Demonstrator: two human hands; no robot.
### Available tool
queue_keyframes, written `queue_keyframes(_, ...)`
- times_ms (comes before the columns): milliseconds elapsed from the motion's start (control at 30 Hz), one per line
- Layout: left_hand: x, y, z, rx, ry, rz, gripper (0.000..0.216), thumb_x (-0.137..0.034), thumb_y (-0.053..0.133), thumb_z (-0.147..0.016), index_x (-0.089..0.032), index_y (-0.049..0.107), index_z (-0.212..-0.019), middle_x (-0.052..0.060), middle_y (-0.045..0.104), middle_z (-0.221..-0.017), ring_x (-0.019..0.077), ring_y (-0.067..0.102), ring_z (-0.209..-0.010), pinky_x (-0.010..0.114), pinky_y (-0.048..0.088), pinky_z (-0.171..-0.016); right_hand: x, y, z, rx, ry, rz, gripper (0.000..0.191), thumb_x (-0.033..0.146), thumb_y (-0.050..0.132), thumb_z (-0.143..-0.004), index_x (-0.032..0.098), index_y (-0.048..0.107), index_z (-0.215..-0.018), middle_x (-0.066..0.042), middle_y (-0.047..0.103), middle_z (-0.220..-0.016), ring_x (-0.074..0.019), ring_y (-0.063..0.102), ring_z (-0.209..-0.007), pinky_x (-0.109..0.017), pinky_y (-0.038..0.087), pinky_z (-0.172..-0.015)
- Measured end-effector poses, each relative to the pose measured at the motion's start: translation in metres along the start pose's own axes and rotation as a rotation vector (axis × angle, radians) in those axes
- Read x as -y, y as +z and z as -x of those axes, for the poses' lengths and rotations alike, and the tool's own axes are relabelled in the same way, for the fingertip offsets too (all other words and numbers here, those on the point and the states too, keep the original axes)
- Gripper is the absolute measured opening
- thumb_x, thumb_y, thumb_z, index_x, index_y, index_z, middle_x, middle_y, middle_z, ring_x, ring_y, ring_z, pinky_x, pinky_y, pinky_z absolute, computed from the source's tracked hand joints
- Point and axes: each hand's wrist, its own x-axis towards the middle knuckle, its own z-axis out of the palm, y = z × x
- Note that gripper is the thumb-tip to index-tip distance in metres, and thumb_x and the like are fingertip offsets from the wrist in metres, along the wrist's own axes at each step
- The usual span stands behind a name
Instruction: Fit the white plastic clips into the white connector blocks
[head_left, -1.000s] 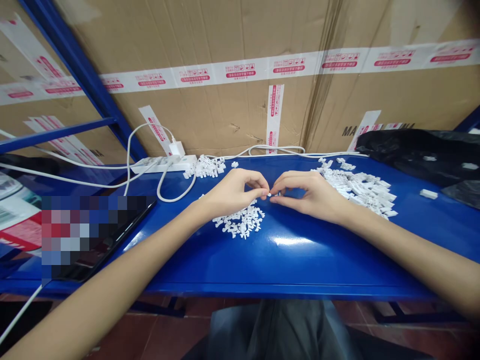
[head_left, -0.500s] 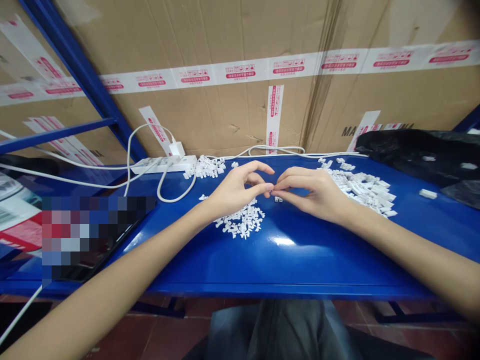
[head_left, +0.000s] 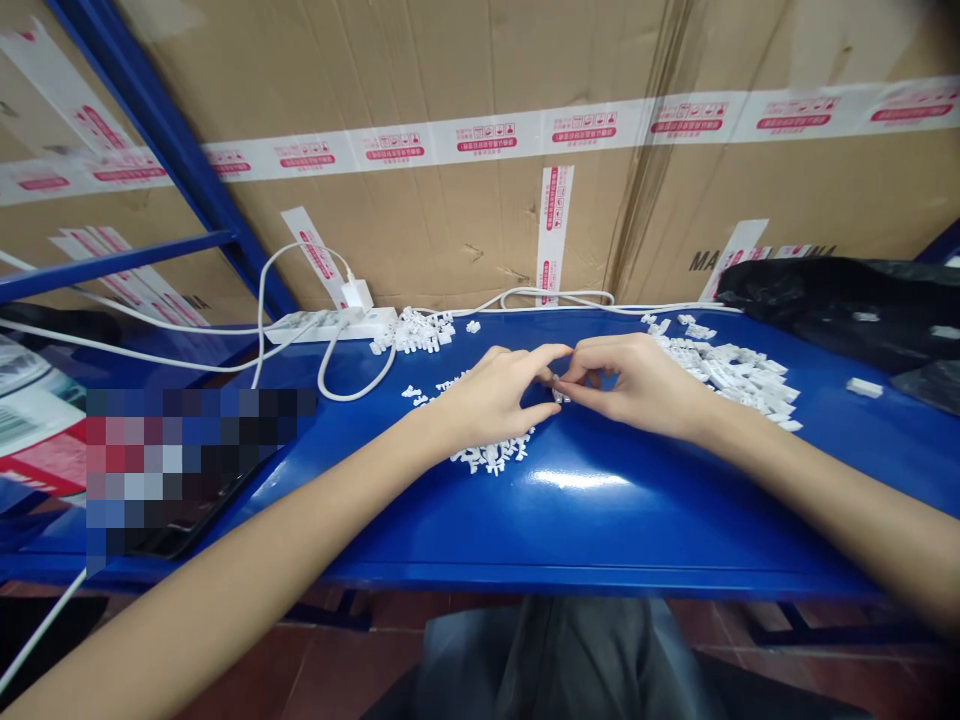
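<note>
My right hand (head_left: pixel 637 380) is closed in a pinch over the middle of the blue table, on a small white plastic piece (head_left: pixel 556 381) mostly hidden by the fingertips. My left hand (head_left: pixel 495 398) is beside it with thumb and index finger spread, the index tip close to the right fingers. Another white bit (head_left: pixel 562 397) shows just below the pinch. Under and behind my left hand lies a heap of tiny white plastic parts (head_left: pixel 491 456), partly covered. Beyond my right wrist is a pile of larger white plastic pieces (head_left: pixel 750 380).
A third white heap (head_left: pixel 424 331) sits at the back beside a power strip (head_left: pixel 322 325) with cables. A black plastic bag (head_left: pixel 810 295) lies back right, with one loose white piece (head_left: pixel 865 387) near it. A dark, blurred-out device is on the left. Cardboard boxes (head_left: pixel 420 220) stand behind.
My left thumb has parted from the right fingertips and dropped, and the left fingers have spread. The left hand has moved slightly down and right. My right hand keeps its pinch.
</note>
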Motion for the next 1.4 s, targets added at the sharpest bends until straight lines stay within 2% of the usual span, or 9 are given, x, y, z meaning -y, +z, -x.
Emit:
queue_keyframes(133, -0.0034, -0.0011, -0.0016, -0.014, 0.007, -0.056, 0.048, -0.018, 0.067, -0.091, -0.022, 0.048, -0.135, 0.001, 0.076, -0.101, 0.0216, 0.069, -0.104, 0.042, 0.037, -0.101, 0.0019, -0.0009, 0.0001, 0.033, -0.006, -0.015, 0.017, 0.018, 0.066, -0.088, 0.017, 0.066, -0.071, -0.002, 0.068, -0.072, -0.0130, 0.059, -0.064, -0.026, 0.043, -0.062)
queue_keyframes(267, -0.0049, -0.0037, -0.0009, -0.004, -0.016, -0.082, 0.043, -0.019, 0.067, -0.091, -0.022, 0.050, -0.130, -0.002, 0.075, -0.094, 0.0204, 0.068, -0.098, 0.040, 0.035, -0.099, 0.0027, -0.0047, 0.0011, 0.068, -0.026, -0.013, 0.016, 0.019, 0.064, -0.090, 0.018, 0.067, -0.074, -0.002, 0.067, -0.072, -0.0133, 0.058, -0.064, -0.026, 0.043, -0.061)
queue_keyframes(400, -0.0020, -0.0066, 0.0006, 0.018, -0.040, -0.108, 0.042, -0.016, 0.067, -0.089, -0.021, 0.053, -0.128, 0.000, 0.075, -0.098, 0.0216, 0.066, -0.103, 0.041, 0.035, -0.099, 0.0020, -0.0057, 0.0019, 0.109, -0.030, -0.044, 0.016, 0.022, 0.065, -0.092, 0.018, 0.069, -0.078, -0.004, 0.069, -0.077, -0.0142, 0.061, -0.068, -0.027, 0.045, -0.064)
queue_keyframes(533, 0.0014, -0.0069, 0.0007, 0.046, -0.044, -0.112, 0.029, -0.017, 0.065, -0.091, -0.021, 0.061, -0.119, 0.002, 0.075, -0.104, 0.0226, 0.066, -0.107, 0.041, 0.035, -0.098, 0.0014, -0.0049, 0.0018, 0.145, -0.030, -0.063, 0.014, 0.020, 0.064, -0.092, 0.018, 0.070, -0.079, -0.004, 0.070, -0.080, -0.0150, 0.064, -0.072, -0.027, 0.047, -0.067)
queue_keyframes(867, 0.0005, -0.0082, -0.0002, 0.063, 0.022, -0.128, 0.016, -0.015, 0.063, -0.091, -0.021, 0.071, -0.104, 0.003, 0.078, -0.103, 0.0228, 0.069, -0.102, 0.043, 0.035, -0.096, -0.0006, -0.0050, 0.0023, 0.177, -0.075, -0.069, 0.017, 0.019, 0.061, -0.094, 0.018, 0.070, -0.079, -0.005, 0.069, -0.081, -0.0171, 0.063, -0.074, -0.029, 0.048, -0.068)
queue_keyframes(1100, 0.0038, -0.0041, -0.0006, 0.017, 0.003, -0.063, 0.022, -0.014, 0.062, -0.090, -0.022, 0.070, -0.109, 0.003, 0.079, -0.102, 0.0224, 0.071, -0.099, 0.044, 0.039, -0.097, 0.0011, -0.0064, 0.0022, 0.146, -0.084, -0.031, 0.017, 0.019, 0.058, -0.095, 0.019, 0.068, -0.081, -0.005, 0.066, -0.080, -0.0158, 0.061, -0.072, -0.028, 0.047, -0.068)
queue_keyframes(1400, 0.0026, -0.0052, -0.0002, 0.027, 0.017, -0.116, 0.024, -0.012, 0.057, -0.092, -0.021, 0.070, -0.110, 0.005, 0.078, -0.102, 0.0232, 0.071, -0.098, 0.046, 0.040, -0.097, 0.0014, -0.0059, 0.0028, 0.156, -0.061, -0.037, 0.018, 0.018, 0.059, -0.094, 0.019, 0.067, -0.078, -0.005, 0.066, -0.079, -0.0161, 0.061, -0.072, -0.028, 0.046, -0.067)
